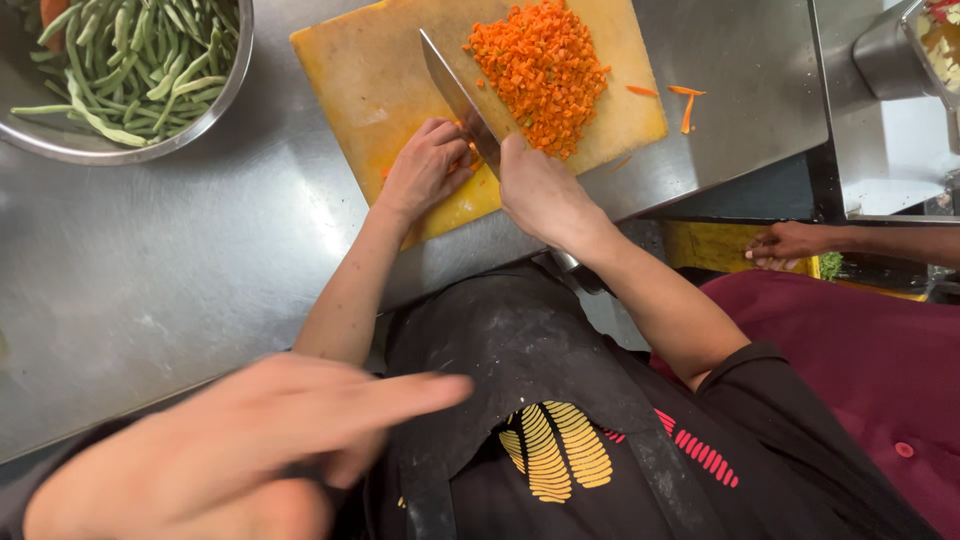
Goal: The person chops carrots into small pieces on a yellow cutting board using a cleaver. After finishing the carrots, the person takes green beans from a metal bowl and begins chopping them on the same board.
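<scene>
Closest to the lens, bottom L, a blurred hand (250, 440) w/ fingers stretched out flat toward the R; can't tell whose it is, but it's not one of the two working on the board. Just past it is the person's black apron (520, 350) over a dark shirt.

At the counter's edge, the L hand (425, 165) rests on the yellow cutting board (370, 90), fingers curled under and pressed together. A bit of orange shows at the fingertips; too hidden to say more. The R hand (540, 190) is beside it, fist clamped round the handle of a big knife (458, 98), blade angled up-left across the board, edge next to the L knuckles.

Right of the blade sits a heap of diced carrot (540, 65), mid-board to far edge. A few carrot strips (685, 100) lie off the board on the steel counter (150, 280).

Far L: steel bowl (235, 75) of green beans (130, 60). R side: a co-worker's hand (790, 243), lower than the counter, above a maroon garment (860, 370).
</scene>
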